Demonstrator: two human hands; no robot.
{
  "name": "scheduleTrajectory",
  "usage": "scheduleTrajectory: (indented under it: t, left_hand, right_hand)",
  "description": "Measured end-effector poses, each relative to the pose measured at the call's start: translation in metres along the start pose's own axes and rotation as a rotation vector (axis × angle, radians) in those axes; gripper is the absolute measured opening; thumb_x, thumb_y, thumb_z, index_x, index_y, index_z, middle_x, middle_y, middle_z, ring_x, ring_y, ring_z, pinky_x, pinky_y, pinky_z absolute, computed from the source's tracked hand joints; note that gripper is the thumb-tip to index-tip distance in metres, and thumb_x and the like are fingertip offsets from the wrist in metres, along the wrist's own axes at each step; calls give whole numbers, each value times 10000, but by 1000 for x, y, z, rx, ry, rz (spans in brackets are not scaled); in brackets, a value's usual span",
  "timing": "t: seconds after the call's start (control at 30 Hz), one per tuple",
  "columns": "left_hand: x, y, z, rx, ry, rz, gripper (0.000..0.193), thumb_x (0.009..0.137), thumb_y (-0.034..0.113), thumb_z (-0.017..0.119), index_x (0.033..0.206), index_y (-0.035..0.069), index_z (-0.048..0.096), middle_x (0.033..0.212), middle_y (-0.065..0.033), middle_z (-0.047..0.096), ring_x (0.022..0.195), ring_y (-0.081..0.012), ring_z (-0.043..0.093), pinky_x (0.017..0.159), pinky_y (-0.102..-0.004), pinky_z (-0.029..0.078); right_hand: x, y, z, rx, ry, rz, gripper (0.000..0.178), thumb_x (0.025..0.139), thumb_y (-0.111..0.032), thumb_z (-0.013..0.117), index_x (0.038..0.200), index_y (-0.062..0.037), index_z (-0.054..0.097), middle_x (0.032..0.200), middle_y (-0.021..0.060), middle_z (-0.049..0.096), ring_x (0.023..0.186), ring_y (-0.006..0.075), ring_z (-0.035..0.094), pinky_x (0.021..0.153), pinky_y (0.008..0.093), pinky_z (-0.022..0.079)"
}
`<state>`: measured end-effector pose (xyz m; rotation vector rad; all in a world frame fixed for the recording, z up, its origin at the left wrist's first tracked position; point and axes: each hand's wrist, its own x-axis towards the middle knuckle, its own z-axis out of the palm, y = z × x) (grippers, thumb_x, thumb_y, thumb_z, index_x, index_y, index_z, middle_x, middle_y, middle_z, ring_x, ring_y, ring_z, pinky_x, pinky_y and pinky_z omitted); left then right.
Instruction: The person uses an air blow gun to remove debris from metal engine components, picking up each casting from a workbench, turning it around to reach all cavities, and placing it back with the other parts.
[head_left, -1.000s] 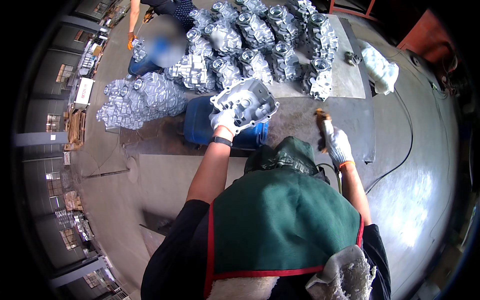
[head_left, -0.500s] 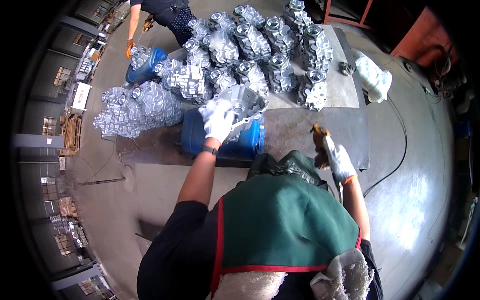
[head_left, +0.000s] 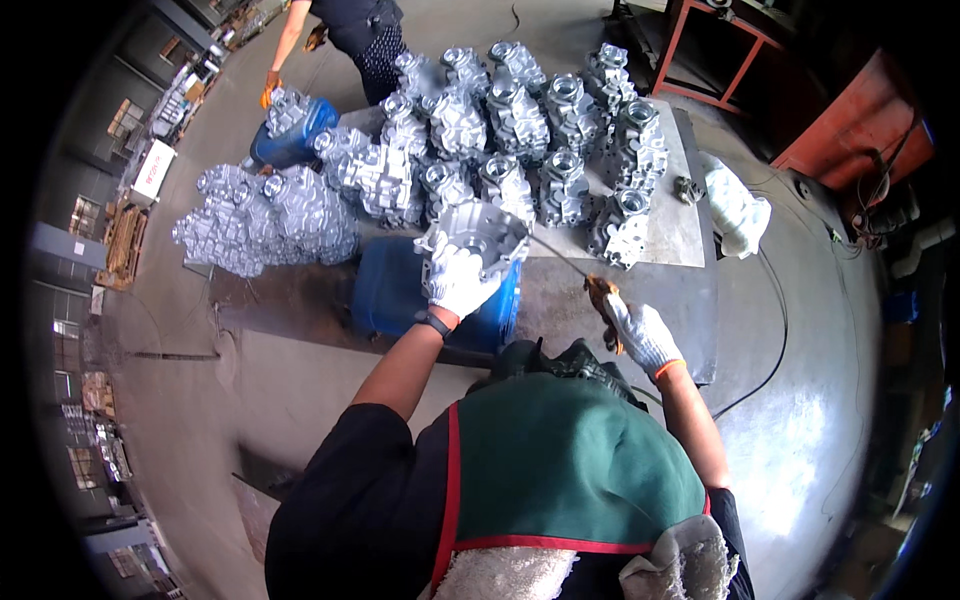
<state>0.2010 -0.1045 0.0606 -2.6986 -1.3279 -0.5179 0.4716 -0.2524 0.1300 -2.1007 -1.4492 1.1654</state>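
In a white glove, my left hand (head_left: pixel 462 284) grips the near side of a grey metal gearbox housing (head_left: pixel 482 238), its hollow side facing up. The housing rests on a blue plastic drum (head_left: pixel 385 285) lying on the table. My right hand (head_left: pixel 643 335), also gloved, is closed round a worn brown air blow gun (head_left: pixel 603 300). The gun's long thin nozzle (head_left: pixel 560 254) points left, its tip at the housing's right rim. My fingers partly hide the gun's body.
Several rows of grey metal housings (head_left: pixel 517 120) stand on the table (head_left: pixel 640 300) beyond my hands, with more stacked at the left (head_left: pixel 265 220). A co-worker (head_left: pixel 350 30) handles a casting on another blue drum (head_left: pixel 320 118). A white sack (head_left: pixel 735 205) and a black hose (head_left: pixel 783 330) lie right.
My right hand has moved left, bringing the air gun's nozzle to the housing's rim. My left hand has shifted to the housing's near side, and the housing has turned slightly.
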Motion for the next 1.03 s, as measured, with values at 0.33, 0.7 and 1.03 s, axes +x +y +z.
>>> scheduleTrajectory:
  t: [0.33,0.7,1.03]
  left_hand:
    - [-22,6,18,121,358,-304,500,719,511,637,528,49,617,556,-119,576,596,-258,569,884,-398,399]
    - [-40,-23,13,8,256,-406,409,675,470,672,541,97,572,602,-95,551,727,-288,551,854,-432,387]
    - [-40,-40,12,-13,132,-566,356,647,440,704,560,115,588,705,-117,604,829,-290,563,861,-452,407]
  right_hand:
    - [48,-68,-1,-377,-34,-116,596,939,-505,375,817,21,626,638,147,625,648,294,638,641,384,475]
    - [104,-143,32,-636,-120,-444,492,952,-467,338,1003,-80,638,807,211,646,720,390,630,659,450,502]
    - [107,-151,26,-671,-181,-398,449,960,-429,328,1013,-119,648,830,221,646,747,400,632,678,480,491]
